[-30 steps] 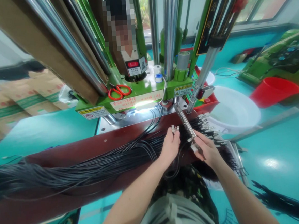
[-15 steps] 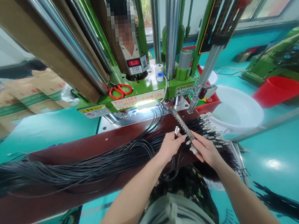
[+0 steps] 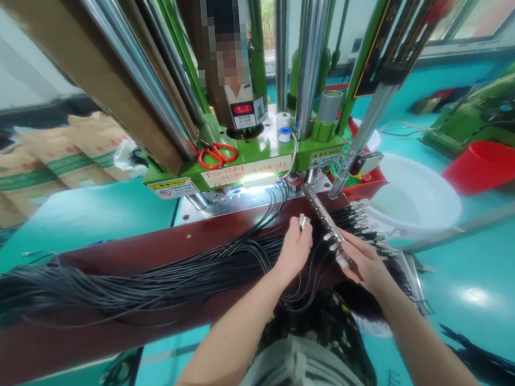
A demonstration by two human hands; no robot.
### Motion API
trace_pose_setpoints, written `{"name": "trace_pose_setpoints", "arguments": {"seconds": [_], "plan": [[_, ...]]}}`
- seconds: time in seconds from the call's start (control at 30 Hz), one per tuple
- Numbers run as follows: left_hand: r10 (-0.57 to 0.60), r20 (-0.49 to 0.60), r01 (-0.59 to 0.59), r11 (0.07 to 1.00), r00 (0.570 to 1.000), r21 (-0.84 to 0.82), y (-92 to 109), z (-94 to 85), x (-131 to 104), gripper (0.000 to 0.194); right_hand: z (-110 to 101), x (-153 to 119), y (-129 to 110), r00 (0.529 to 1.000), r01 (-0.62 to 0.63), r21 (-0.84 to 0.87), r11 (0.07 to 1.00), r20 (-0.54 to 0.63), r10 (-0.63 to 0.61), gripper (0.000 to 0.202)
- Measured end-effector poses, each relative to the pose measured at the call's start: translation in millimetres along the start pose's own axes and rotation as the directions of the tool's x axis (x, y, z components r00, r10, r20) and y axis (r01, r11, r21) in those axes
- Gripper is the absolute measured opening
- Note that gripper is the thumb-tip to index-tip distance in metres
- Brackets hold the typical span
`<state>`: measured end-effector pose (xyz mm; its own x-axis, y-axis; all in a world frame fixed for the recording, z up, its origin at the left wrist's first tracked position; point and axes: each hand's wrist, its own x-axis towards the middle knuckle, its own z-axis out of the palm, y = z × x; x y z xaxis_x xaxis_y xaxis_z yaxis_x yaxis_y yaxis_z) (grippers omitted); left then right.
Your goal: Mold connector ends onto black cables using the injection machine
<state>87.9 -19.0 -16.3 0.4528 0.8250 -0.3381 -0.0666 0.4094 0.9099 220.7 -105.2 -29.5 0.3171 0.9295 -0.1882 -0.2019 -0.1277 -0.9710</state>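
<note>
My left hand [image 3: 297, 250] is closed on a cable connector [image 3: 303, 220], its silvery end standing up past the fingertips. To its right, my right hand [image 3: 365, 263] grips the near end of a long narrow metal bar [image 3: 323, 213]. Several small pale connectors [image 3: 331, 238] sit along the bar's left side near my fingers. The bar's far end lies beside the press base. Black cables [image 3: 158, 285] run in a thick bundle across a dark red board [image 3: 133, 243] beneath my hands. More metal-tipped cable ends [image 3: 370, 226] fan out beyond my right hand.
The green press [image 3: 254, 149] stands in front, with red-handled scissors [image 3: 218, 155] and a blue-and-white spool [image 3: 285, 134] on it. At right are a white tub [image 3: 416, 193], a red bucket [image 3: 487, 168] and a red tray [image 3: 373, 179]. Paper sacks [image 3: 61, 154] line the left.
My left hand has drawn away to the left from the bar with the connector. More connectors on the bar now show. The whole view has shifted slightly.
</note>
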Motion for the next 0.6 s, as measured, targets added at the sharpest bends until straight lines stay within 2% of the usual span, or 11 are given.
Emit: {"name": "trace_pose_setpoints", "arguments": {"seconds": [0.07,0.13,0.3,0.6], "plan": [[0.023,0.077,-0.024,1.0,0.997,0.019,0.3,-0.1,0.1,0.032,-1.0,0.3,0.2,1.0,-0.002,-0.013,1.0,0.014,0.002,0.045],[0.0,0.118,-0.001,1.0,0.993,0.012,2.0,-0.7,0.6,0.033,-2.3,0.4,0.6,1.0,-0.008,-0.033,0.999,0.03,0.009,0.045],[-0.03,0.108,0.036,0.998,0.994,-0.052,3.8,-3.5,3.1,0.035,-4.9,0.3,1.6,0.997,-0.013,-0.07,0.997,0.071,0.018,0.048],[-0.042,0.093,0.049,0.997,0.995,-0.066,5.4,-5.9,1.2,0.035,-4.7,1.3,-1.2,0.992,-0.012,-0.163,0.987,0.121,0.032,0.051]]}}
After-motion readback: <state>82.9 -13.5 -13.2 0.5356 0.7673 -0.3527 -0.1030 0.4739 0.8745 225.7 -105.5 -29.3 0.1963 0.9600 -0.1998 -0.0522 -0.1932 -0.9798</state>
